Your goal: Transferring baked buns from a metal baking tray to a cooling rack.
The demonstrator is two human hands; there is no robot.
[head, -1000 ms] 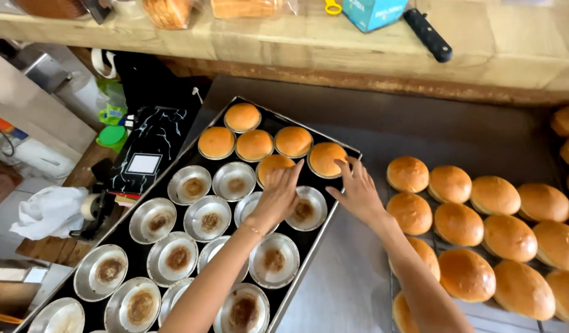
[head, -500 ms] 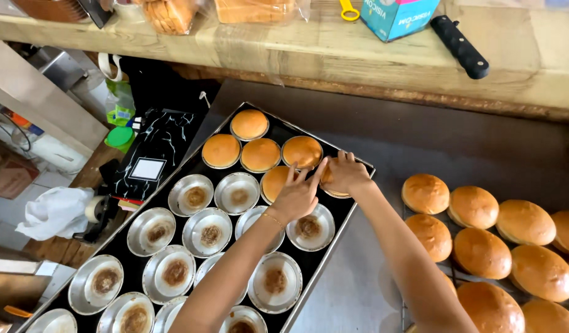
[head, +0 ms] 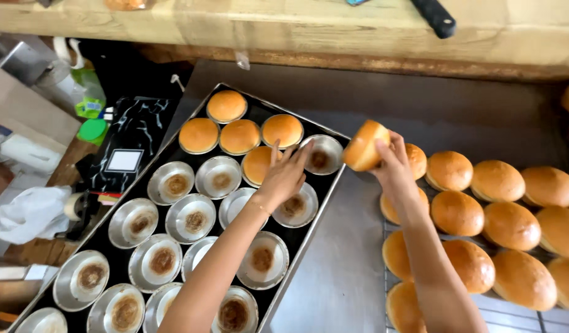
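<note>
Support surface: a dark grey metal worktop (head: 457, 117). Directly on it, toward the left, lies a long black rectangular baking tray (head: 115, 268) set at an angle, loaded with round silver tins and a few golden buns. On the right lies a wire cooling rack (head: 512, 314) bearing rows of golden-brown buns. Behind the worktop runs a pale wooden ledge (head: 284, 24).

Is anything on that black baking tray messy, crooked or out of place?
Nothing looks spilled or broken. The round metal tins on the black baking tray carry brown baked-on residue in their middles. The right hand holds a golden bun tilted on edge; the left hand rests over another golden-brown bun.
</note>
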